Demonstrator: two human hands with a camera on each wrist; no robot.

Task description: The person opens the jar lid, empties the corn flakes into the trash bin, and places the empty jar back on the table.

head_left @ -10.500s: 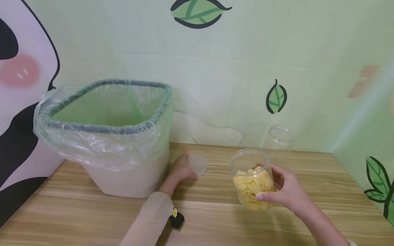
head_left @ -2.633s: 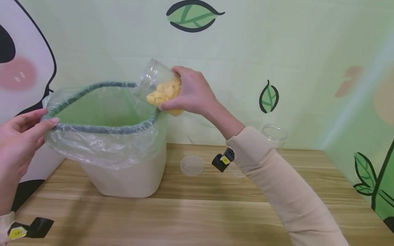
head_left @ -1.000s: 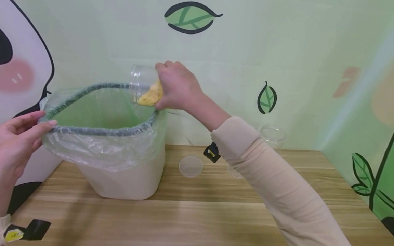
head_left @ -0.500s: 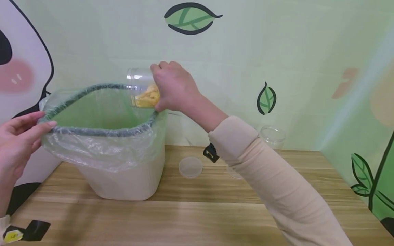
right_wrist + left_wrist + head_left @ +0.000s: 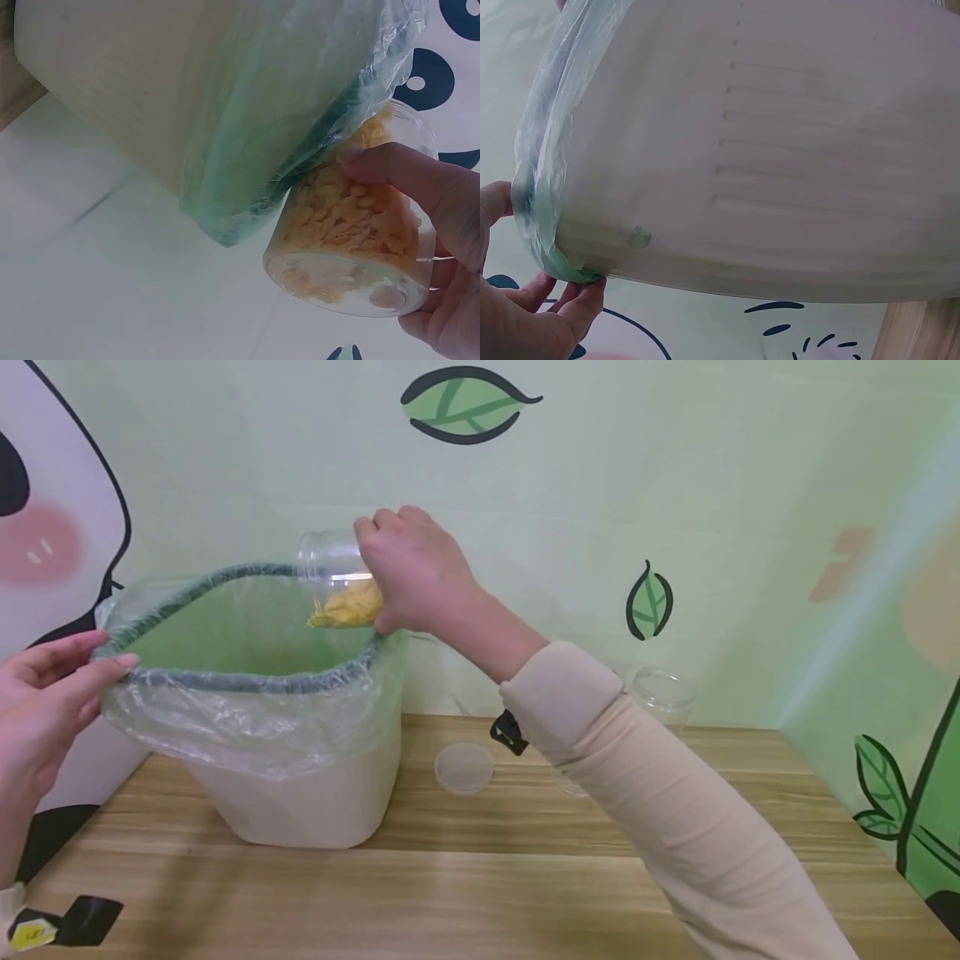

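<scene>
My right hand (image 5: 416,572) grips a transparent plastic jar (image 5: 326,553), tipped on its side with its mouth facing left over the trash bin's opening. Yellow flakes (image 5: 352,221) lie along the jar's lower side and reach its mouth. The bin (image 5: 300,810) is whitish, lined with a thin green plastic bag (image 5: 247,727) folded over its grey-green rim (image 5: 225,680). In the right wrist view the jar overlaps the bag-covered rim. At the bin's left corner my left hand (image 5: 48,706) pinches the rim and bag between thumb and fingers. The bin's bottom inside is hidden.
A round translucent lid (image 5: 464,768) lies on the wooden table (image 5: 450,902) right of the bin. Another clear round piece (image 5: 572,783) is partly behind my right sleeve. Farther right, near the printed wall (image 5: 750,568), stands a second transparent jar (image 5: 664,692).
Earlier the jar was upright over the table and my left hand was at the lid. Since then it took the bin's rim. Lately the jar moved left and tipped further, flakes sliding toward its mouth.
</scene>
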